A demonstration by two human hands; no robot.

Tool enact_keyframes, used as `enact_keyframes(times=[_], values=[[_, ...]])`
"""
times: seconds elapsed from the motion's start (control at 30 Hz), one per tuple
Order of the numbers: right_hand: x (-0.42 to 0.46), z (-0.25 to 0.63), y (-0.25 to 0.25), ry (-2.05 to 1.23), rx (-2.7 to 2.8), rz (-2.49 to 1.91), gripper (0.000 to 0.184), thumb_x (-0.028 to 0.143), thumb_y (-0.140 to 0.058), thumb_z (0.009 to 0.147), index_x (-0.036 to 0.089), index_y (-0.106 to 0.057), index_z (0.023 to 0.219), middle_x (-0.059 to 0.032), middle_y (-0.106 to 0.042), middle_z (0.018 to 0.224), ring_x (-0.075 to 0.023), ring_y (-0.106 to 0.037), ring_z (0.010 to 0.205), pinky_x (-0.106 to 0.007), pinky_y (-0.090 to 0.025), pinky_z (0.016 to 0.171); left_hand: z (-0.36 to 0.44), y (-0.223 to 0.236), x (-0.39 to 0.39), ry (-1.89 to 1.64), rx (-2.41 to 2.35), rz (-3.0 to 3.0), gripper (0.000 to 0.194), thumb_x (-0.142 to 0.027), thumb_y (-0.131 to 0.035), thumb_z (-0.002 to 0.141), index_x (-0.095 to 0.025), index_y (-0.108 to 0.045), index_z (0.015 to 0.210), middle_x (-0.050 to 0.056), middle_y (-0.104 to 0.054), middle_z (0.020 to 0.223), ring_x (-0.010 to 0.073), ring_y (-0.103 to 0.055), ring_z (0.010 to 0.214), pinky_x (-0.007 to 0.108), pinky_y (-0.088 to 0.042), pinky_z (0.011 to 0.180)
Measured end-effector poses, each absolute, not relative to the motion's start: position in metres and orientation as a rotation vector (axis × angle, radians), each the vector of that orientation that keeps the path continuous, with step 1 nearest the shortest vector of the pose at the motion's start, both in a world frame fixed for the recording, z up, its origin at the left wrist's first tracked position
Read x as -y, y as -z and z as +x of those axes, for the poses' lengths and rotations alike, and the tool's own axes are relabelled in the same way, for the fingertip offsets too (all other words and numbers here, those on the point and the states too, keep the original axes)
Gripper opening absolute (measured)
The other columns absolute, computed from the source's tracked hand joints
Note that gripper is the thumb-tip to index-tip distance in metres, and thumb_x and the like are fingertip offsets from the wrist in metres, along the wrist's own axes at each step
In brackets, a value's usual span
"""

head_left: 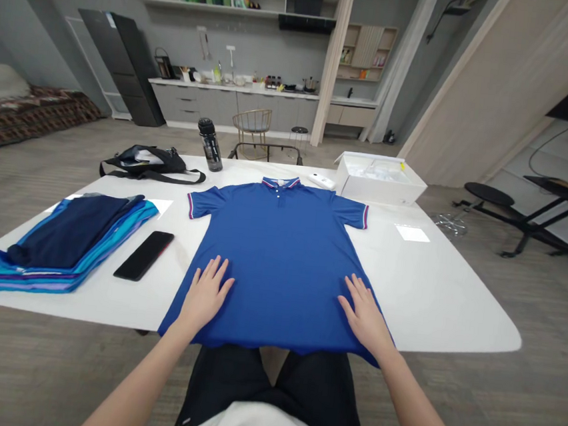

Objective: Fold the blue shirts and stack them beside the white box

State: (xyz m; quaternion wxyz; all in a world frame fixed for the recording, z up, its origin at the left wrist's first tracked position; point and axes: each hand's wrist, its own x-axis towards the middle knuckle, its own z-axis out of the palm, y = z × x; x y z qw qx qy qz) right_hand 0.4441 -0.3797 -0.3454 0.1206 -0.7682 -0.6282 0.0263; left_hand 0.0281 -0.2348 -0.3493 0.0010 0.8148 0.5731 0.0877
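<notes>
Facing a grey kitchen counter [198, 106] across the room, and looking down on a white table [449, 302] in front of it. Now watching a blue polo shirt [279, 259], lying face up at the table's middle, with collar [281, 184] at the far end and short sleeves [355, 213] out to both sides. Resting left hand [207, 293] and right hand [363, 316] on its lower corners, palms down, fingers loosely spread, grasping nothing.

Judging the spreading-out nearly done: seeing a smooth front, and no fold in the body yet. Finding the hem [271, 347] dipping over the near edge, so probably counting that strip as left to settle. Noting a stack of folded garments [74, 233] to the left, near a dark phone [144, 255].

Losing the shirt's back and both palms from sight, so not telling any firmness of pressing. Barely making out the contents of the white box [376, 190], or the small white object [321, 180] beside it. Cutting off both forearms at the bottom of the view.
</notes>
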Motion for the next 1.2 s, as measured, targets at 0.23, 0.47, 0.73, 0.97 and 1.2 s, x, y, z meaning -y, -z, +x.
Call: enact_keyframes(times=[0.23,0.47,0.73,0.97,1.2], values=[[0.436,0.442,0.358,0.077,1.911,-2.228,0.065,0.057,-0.029,0.102,0.022,-0.036,0.156,-0.0048,-0.032,0.162,-0.0273,-0.027,0.151,-0.051,-0.022,0.123,0.008,0.356,0.278,-0.234,-1.842,2.533,0.064,-0.058,-0.030,0.101,-0.031,-0.029,0.158,0.002,-0.026,0.165,0.0287,-0.024,0.152,0.054,-0.021,0.122],[0.457,0.464,0.366,0.144,1.888,-2.147,0.065,0.055,-0.034,0.102,0.015,-0.040,0.154,-0.0127,-0.036,0.159,-0.0300,-0.033,0.148,-0.052,-0.029,0.121,-0.016,0.358,0.279,-0.338,-1.843,2.535,0.063,-0.055,-0.036,0.101,-0.024,-0.038,0.155,0.008,-0.033,0.162,0.0307,-0.030,0.150,0.052,-0.026,0.120],[0.489,0.442,0.378,0.217,1.677,-1.973,0.051,0.047,-0.038,0.103,0.018,-0.058,0.139,-0.0139,-0.058,0.143,-0.0290,-0.051,0.136,-0.054,-0.033,0.119,-0.047,0.381,0.330,-0.692,-1.714,2.610,0.056,-0.046,-0.031,0.103,-0.016,-0.052,0.145,0.013,-0.048,0.153,0.0282,-0.043,0.143,0.050,-0.029,0.120],[0.519,0.422,0.386,0.168,1.514,-2.112,0.055,0.049,-0.036,0.102,0.025,-0.042,0.151,-0.0109,-0.037,0.160,-0.0328,-0.027,0.150,-0.067,-0.013,0.119,-0.048,0.383,0.368,-0.874,-1.816,2.406,0.054,-0.041,-0.037,0.102,-0.019,-0.043,0.151,0.015,-0.040,0.158,0.0323,-0.034,0.148,0.059,-0.017,0.122],[0.529,0.426,0.417,-0.244,0.549,-1.733,0.061,0.057,-0.072,0.078,0.019,-0.057,0.124,-0.0142,-0.060,0.131,-0.0300,-0.058,0.122,-0.046,-0.051,0.102,-0.060,0.411,0.381,-1.525,-1.847,1.422,0.071,-0.051,-0.068,0.083,-0.020,-0.045,0.143,0.015,-0.046,0.149,0.0284,-0.045,0.138,0.046,-0.037,0.116]])
